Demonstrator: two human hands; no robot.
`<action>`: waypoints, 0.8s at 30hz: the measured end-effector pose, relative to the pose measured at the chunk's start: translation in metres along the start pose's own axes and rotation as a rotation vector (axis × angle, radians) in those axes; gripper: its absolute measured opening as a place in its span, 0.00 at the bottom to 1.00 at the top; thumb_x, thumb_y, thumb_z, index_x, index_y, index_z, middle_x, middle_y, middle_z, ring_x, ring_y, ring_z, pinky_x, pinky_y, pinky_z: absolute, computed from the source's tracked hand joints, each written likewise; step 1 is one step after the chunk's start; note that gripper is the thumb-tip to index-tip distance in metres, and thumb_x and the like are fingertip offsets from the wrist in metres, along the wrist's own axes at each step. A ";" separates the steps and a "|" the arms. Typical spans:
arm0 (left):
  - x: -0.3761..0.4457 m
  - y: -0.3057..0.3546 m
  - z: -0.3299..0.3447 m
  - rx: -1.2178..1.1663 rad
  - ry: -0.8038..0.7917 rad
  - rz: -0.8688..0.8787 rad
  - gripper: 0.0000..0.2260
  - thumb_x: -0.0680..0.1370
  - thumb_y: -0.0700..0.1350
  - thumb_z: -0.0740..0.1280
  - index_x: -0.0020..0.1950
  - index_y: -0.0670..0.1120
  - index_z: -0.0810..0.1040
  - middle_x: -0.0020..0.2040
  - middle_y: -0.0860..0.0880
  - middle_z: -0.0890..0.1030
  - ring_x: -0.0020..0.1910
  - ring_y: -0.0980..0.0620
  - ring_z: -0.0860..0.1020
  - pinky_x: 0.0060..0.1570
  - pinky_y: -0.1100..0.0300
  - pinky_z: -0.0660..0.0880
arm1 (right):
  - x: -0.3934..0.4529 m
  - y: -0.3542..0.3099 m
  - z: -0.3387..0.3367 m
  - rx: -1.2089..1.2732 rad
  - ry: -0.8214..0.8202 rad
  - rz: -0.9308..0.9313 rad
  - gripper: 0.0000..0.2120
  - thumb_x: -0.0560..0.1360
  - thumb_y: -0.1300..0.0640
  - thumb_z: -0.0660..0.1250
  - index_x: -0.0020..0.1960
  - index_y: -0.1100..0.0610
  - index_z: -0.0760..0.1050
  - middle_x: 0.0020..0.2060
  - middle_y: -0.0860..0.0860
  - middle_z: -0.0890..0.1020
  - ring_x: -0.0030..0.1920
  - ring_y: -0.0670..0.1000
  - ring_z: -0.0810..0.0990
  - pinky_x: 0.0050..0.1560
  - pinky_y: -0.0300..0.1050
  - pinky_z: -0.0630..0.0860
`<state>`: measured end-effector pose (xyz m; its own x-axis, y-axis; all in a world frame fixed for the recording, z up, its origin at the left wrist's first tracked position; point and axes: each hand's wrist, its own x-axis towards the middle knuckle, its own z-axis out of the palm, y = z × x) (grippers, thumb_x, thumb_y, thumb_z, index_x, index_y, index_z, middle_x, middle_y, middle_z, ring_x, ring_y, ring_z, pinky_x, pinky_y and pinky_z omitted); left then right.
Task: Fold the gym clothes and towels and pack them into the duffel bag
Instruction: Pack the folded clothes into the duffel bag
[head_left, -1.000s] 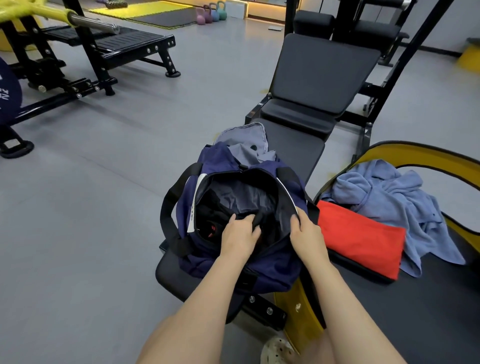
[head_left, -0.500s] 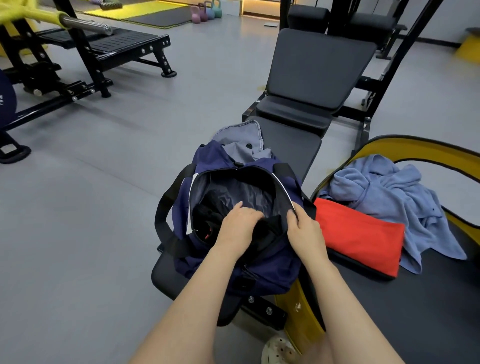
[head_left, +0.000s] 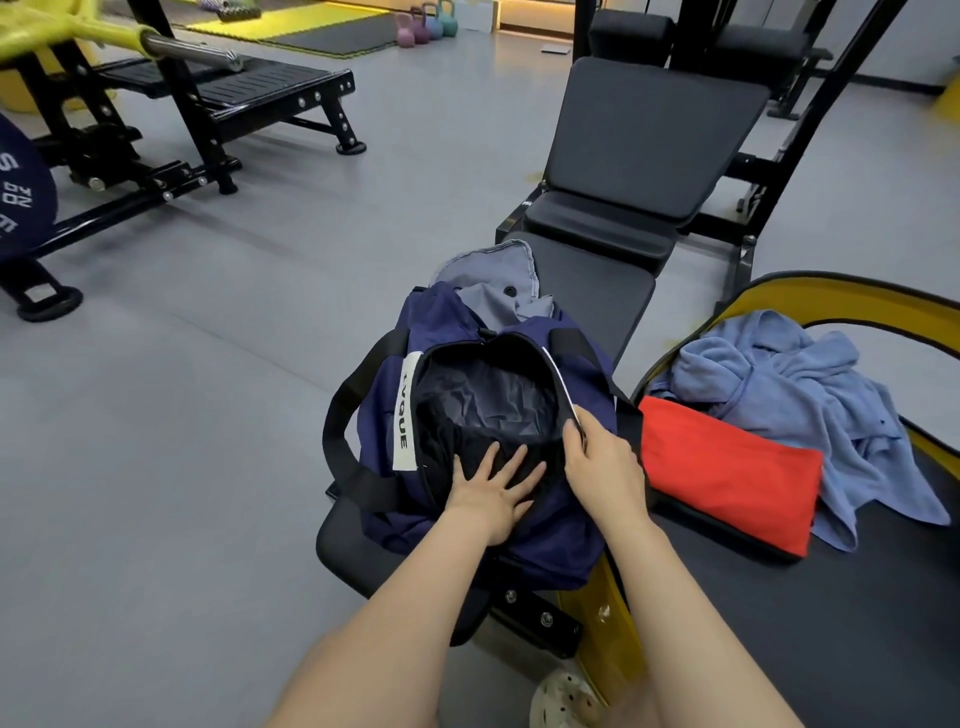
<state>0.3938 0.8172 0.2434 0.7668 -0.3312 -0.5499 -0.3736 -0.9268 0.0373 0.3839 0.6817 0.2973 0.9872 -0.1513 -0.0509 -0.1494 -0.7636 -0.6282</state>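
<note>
left hand (head_left: 493, 493) is flat now, fingers spread and straight, palm pressing down on the black garment (head_left: 457, 457) at the near edge of the bag's mouth. right hand (head_left: 605, 470) is curled over the near right rim of the duffel bag (head_left: 550, 540), thumb and fingers pinching the zip edge and pulling it wide. half a second ago the left hand was bunched on that dark cloth with knuckles up; now it has opened out and pushed the cloth lower, and the right hand has stayed on the rim.

the navy duffel bag sits on the near end of the black weight bench (head_left: 597, 291), its opening gaping, grey lining showing inside, a white label strip on its left rim. a grey-blue cloth (head_left: 488, 280) spills out of the bag's far end onto the bench pad.

to the right, just beside the bag, a folded red towel (head_left: 727, 473) lies at the near left edge of the yellow-rimmed black mat (head_left: 857, 623), and behind it a crumpled blue towel (head_left: 795, 395) is heaped, overlapping the red one's far side.

farther off, the bench backrest rises, and a black machine frame (head_left: 208, 104) stands at far left on the grey floor.
</note>
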 end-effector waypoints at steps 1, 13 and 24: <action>0.000 0.000 0.001 0.002 0.008 -0.006 0.23 0.83 0.54 0.43 0.74 0.60 0.32 0.75 0.56 0.31 0.75 0.46 0.33 0.69 0.33 0.40 | -0.001 0.000 0.000 -0.004 0.005 0.006 0.15 0.82 0.52 0.52 0.66 0.47 0.70 0.51 0.53 0.81 0.54 0.60 0.76 0.47 0.49 0.66; -0.058 -0.048 -0.018 -0.409 0.831 -0.494 0.35 0.74 0.32 0.61 0.77 0.53 0.55 0.78 0.47 0.46 0.77 0.42 0.47 0.73 0.47 0.51 | 0.007 -0.003 0.018 -0.106 0.376 -0.419 0.19 0.78 0.63 0.65 0.68 0.64 0.71 0.67 0.58 0.74 0.69 0.57 0.70 0.69 0.55 0.68; -0.074 -0.066 -0.004 -0.969 0.664 -0.315 0.43 0.71 0.24 0.54 0.77 0.60 0.46 0.77 0.64 0.47 0.67 0.56 0.69 0.39 0.72 0.69 | 0.021 -0.052 0.106 0.079 -0.369 -0.200 0.29 0.78 0.51 0.65 0.76 0.52 0.60 0.68 0.52 0.74 0.68 0.53 0.71 0.66 0.49 0.70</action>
<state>0.3643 0.9022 0.2851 0.9777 0.1694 -0.1238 0.2045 -0.6368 0.7434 0.4179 0.7844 0.2468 0.9523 0.2405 -0.1877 0.0372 -0.7023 -0.7109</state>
